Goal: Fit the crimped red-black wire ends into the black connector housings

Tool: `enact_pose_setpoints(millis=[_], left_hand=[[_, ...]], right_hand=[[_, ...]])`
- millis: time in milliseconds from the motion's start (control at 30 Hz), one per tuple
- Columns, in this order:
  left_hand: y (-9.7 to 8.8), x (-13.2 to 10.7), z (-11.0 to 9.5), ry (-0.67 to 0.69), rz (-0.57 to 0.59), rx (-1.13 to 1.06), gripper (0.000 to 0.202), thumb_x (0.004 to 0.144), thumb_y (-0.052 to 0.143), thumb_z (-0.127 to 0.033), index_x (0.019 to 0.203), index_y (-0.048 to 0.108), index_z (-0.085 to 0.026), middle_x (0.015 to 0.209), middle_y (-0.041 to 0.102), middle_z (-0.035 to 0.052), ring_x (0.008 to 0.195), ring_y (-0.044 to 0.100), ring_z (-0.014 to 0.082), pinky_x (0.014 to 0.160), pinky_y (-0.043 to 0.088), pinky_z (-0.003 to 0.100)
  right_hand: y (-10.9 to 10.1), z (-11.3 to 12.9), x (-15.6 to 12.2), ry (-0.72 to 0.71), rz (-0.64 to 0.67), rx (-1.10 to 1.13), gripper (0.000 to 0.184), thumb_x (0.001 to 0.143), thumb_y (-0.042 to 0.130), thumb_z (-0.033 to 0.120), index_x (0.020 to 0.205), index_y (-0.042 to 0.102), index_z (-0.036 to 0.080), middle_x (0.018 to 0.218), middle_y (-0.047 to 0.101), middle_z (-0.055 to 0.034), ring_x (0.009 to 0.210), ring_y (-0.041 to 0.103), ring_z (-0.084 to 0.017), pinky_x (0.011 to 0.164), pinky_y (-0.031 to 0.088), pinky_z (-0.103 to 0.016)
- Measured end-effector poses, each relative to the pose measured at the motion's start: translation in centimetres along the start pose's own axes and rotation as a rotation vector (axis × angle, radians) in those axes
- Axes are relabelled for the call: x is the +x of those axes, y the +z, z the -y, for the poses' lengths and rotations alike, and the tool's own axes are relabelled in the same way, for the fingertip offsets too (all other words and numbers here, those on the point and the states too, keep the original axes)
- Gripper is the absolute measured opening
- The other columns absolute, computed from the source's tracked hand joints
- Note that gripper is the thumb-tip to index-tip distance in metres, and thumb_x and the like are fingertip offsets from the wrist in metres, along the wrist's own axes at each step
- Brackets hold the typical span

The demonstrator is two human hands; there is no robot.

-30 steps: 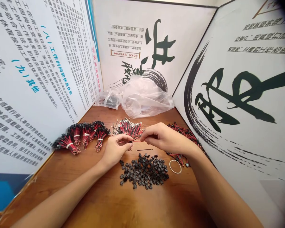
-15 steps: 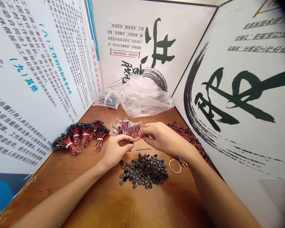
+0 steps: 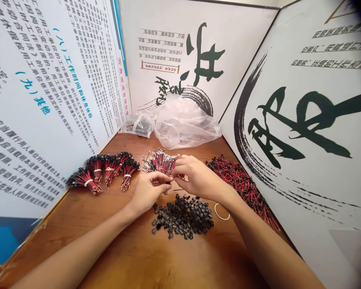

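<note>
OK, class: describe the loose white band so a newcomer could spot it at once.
On the brown table, find the heap of black parts. Just right of it, partly behind the right forearm, lies the white band. Unlike the bands around the wire bundles, it binds no wires.

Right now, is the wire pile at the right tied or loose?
Loose: the wire pile lies spread out, its wires crossing each other, nothing visible binding them.
</note>
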State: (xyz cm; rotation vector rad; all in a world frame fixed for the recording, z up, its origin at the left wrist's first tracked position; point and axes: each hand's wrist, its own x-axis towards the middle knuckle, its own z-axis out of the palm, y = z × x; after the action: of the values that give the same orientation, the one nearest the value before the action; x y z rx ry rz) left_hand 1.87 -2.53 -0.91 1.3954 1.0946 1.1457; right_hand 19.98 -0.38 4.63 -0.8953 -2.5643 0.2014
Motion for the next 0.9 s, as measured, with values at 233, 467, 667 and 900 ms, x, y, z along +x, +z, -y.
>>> enact_pose_setpoints(millis=[233, 467, 667, 900], left_hand=[[0.1, -0.2, -0.4, -0.017, -0.024, 0.006, 0.009, 0.062, 0.074, -0.013, 0.07, 0.072, -0.014, 0.06, 0.068, 0.0019, 0.051, 0.061, 0.0144, 0.052, 0.052, 0.026], [0.0, -0.1, -0.1, -0.029, 0.0, 0.016, 0.008, 0.062, 0.072, -0.013, 0.071, 0.072, -0.013, 0.061, 0.068, 0.002, 0.052, 0.059, 0.0128, 0.053, 0.049, 0.024], [-0.5, 0.4, -0.1, -0.026, 0.037, 0.02, 0.01, 0.064, 0.072, -0.015, 0.074, 0.07, -0.013, 0.065, 0.068, 0.0019, 0.055, 0.059, 0.0127, 0.054, 0.049, 0.024], [-0.7, 0.5, -0.6, -0.016, 0.055, -0.016, 0.016, 0.068, 0.074, -0.019, 0.082, 0.071, -0.013, 0.067, 0.067, 0.0021, 0.055, 0.059, 0.0122, 0.055, 0.049, 0.024]], right_hand=[[0.3, 0.3, -0.1, -0.006, -0.024, 0.028, 0.018, 0.086, 0.055, 0.01, 0.07, 0.062, 0.016, 0.074, 0.056, -0.0023, 0.075, 0.046, -0.016, 0.068, 0.034, -0.027], [1.0, 0.5, -0.2, -0.025, -0.001, 0.032, 0.017, 0.087, 0.053, 0.011, 0.074, 0.062, 0.016, 0.075, 0.056, -0.0027, 0.077, 0.046, -0.016, 0.069, 0.035, -0.028], [0.7, 0.4, -0.2, 0.052, -0.02, 0.011, 0.013, 0.088, 0.055, 0.014, 0.079, 0.065, 0.017, 0.083, 0.06, -0.0042, 0.083, 0.051, -0.017, 0.07, 0.035, -0.027], [-0.6, -0.7, -0.5, 0.179, 0.092, 0.115, 0.014, 0.086, 0.058, 0.011, 0.079, 0.069, 0.017, 0.07, 0.061, -0.0003, 0.065, 0.05, -0.011, 0.062, 0.032, -0.025]])
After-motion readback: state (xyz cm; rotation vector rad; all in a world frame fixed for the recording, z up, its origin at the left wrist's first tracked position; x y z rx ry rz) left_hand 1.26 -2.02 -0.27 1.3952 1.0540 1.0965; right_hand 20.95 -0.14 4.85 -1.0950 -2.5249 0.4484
